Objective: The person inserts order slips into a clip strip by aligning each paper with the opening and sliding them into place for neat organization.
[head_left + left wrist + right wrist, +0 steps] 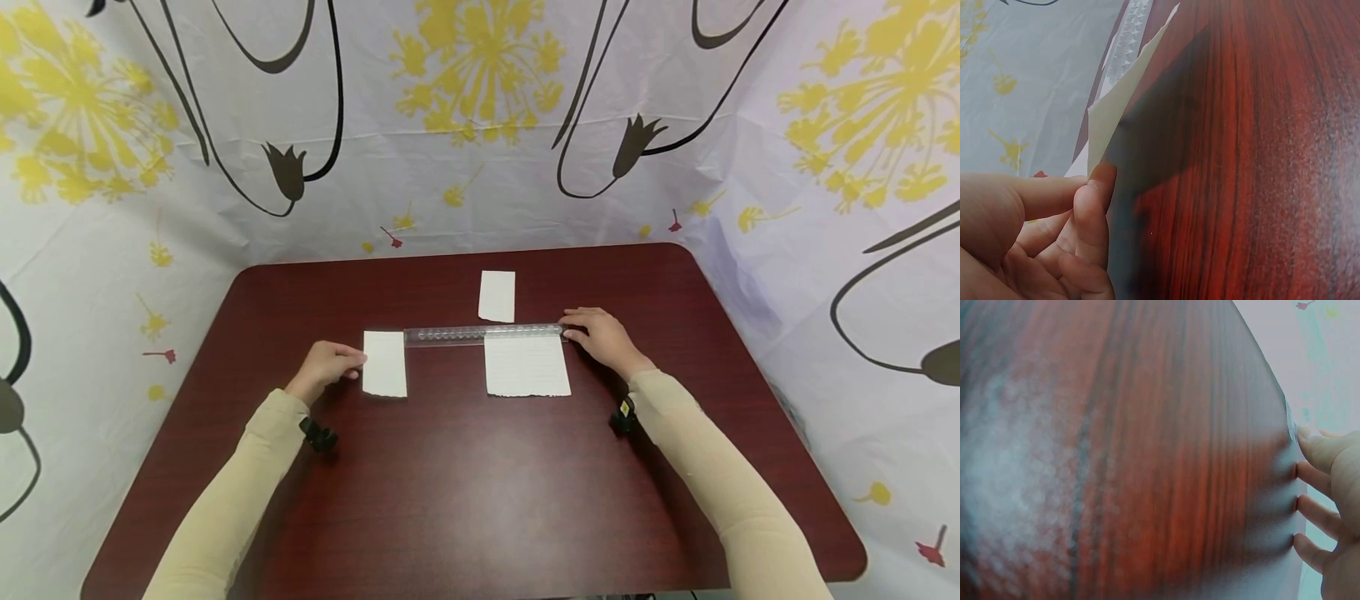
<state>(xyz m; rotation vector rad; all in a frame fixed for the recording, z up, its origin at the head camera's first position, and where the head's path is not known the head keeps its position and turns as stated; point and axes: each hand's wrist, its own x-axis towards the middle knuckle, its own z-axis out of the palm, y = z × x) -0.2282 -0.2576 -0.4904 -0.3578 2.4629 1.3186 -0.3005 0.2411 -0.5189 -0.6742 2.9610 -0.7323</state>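
Note:
My left hand (325, 368) pinches the left edge of a small white piece of paper (385, 364) between thumb and fingers. In the left wrist view this paper (1119, 103) tilts up from the table and casts a shadow under it. A clear plastic ruler (450, 335) stretches from beside that paper to my right hand (603, 337), whose thumb and forefinger grip its right end. In the right wrist view the other fingertips (1300, 503) rest on the tabletop. Under the ruler's right part lies the top of a larger lined paper (527, 367) with a ragged lower edge.
Behind the ruler lies another small white paper (497, 296). All of this is on a dark red wooden table (480, 500) with rounded corners. A white curtain (360, 108) with yellow flowers hangs around its back and sides.

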